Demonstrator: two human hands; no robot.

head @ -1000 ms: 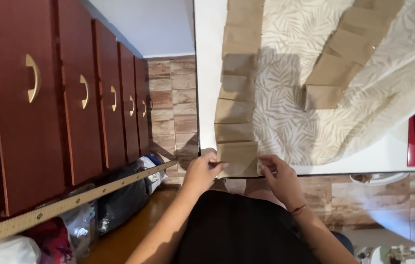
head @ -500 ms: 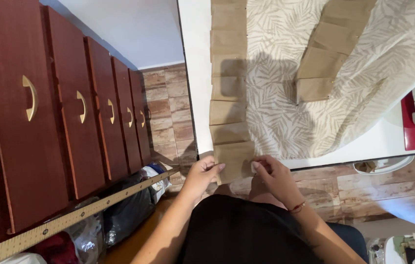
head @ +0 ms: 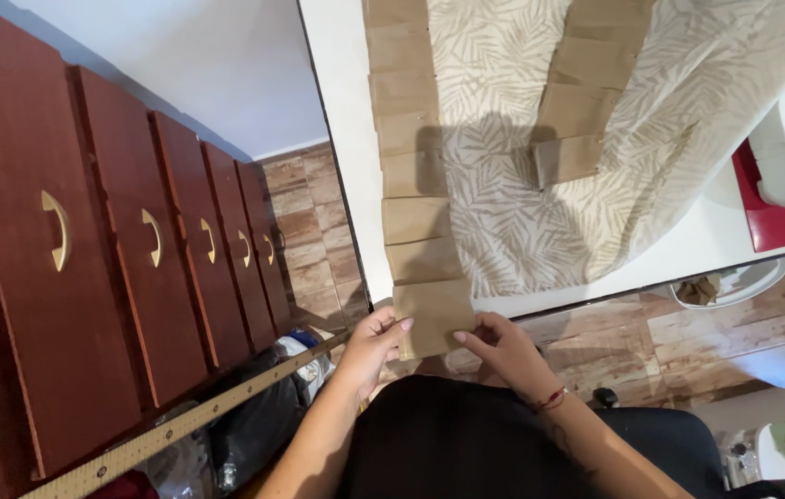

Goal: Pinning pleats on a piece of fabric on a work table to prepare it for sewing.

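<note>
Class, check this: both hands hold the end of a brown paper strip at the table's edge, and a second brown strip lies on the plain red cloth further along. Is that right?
Not quite. The head view shows the cloth is pale with a leaf print, not plain red. The rest stands: the left hand and right hand hold the end of the brown paper strip at the table edge, and the second strip lies on the cloth.

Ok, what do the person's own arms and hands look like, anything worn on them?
Both forearms are bare, with no sleeves or gloves. The left hand has pale polished nails. The right hand has a thin red cord bracelet at the wrist. No rings or watch are visible.
</note>
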